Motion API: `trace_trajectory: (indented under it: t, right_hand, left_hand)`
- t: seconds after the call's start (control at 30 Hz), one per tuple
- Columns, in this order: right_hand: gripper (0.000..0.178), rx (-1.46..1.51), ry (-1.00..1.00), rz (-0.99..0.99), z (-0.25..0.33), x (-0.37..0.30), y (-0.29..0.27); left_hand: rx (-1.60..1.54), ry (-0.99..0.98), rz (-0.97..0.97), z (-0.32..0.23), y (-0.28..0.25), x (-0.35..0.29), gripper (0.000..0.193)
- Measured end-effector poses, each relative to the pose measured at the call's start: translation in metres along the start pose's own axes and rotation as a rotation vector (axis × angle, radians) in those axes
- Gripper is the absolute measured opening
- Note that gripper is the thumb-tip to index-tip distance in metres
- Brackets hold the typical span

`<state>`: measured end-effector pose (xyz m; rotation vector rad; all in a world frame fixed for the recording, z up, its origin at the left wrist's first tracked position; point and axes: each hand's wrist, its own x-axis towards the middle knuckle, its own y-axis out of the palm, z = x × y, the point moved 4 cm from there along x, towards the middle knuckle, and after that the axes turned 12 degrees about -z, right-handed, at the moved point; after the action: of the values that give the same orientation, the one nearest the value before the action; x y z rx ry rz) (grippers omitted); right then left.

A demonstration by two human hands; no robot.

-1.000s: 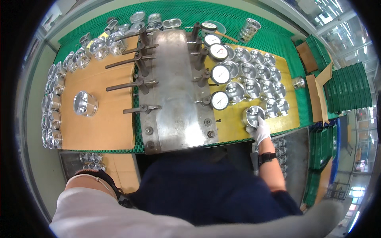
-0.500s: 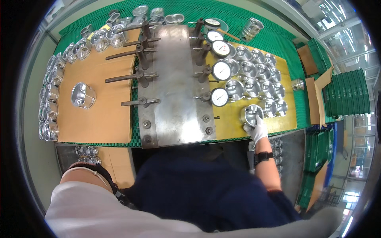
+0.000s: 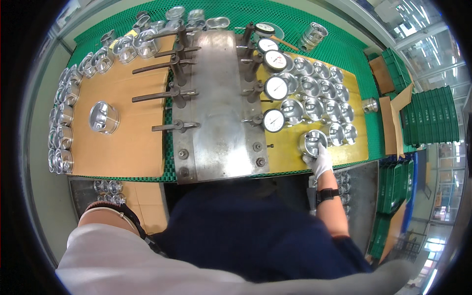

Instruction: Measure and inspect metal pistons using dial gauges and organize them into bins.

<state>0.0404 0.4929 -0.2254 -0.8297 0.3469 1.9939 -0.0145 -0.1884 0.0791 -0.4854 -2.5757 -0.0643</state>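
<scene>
My right hand, in a white glove, grips a metal piston at the near edge of the yellow board. The thumb reaches over the rim into its open end, with the fingers around the near side. Rows of similar pistons stand just beyond it, open ends up. My left hand is not in view; only the left arm, bare above a white sleeve, shows at the lower left. A lone piston lies tilted on the brown cardboard at the left.
Between the boards lies a steel plate flanked by clamp posts and several dial gauges. More pistons line the cardboard's left and far edges. Stacked green crates and an open carton stand at the right.
The view has shifted very slightly. My right hand keeps its hold on the piston in the same place, and nothing else has visibly moved.
</scene>
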Motion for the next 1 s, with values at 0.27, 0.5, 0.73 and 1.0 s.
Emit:
trace_trajectory:
  t: [0.27, 0.5, 0.73, 1.0]
  right_hand:
    - [0.036, -0.056, -0.048, -0.042, 0.006, -0.019, 0.003]
    - [0.038, -0.15, -0.095, -0.012, 0.013, 0.013, -0.005]
    - [0.039, -0.009, -0.166, -0.086, 0.016, 0.012, -0.005]
    - [0.079, 0.062, -0.355, 0.014, 0.014, -0.032, 0.003]
  left_hand:
    - [-0.032, -0.02, -0.05, 0.016, 0.13, 0.083, 0.054]
    - [1.04, -0.27, -0.142, 0.113, 0.081, 0.079, 0.069]
    - [1.632, -0.422, 0.015, 0.199, 0.006, 0.022, 0.083]
    - [1.849, -0.46, 0.109, 0.176, -0.026, 0.023, 0.056]
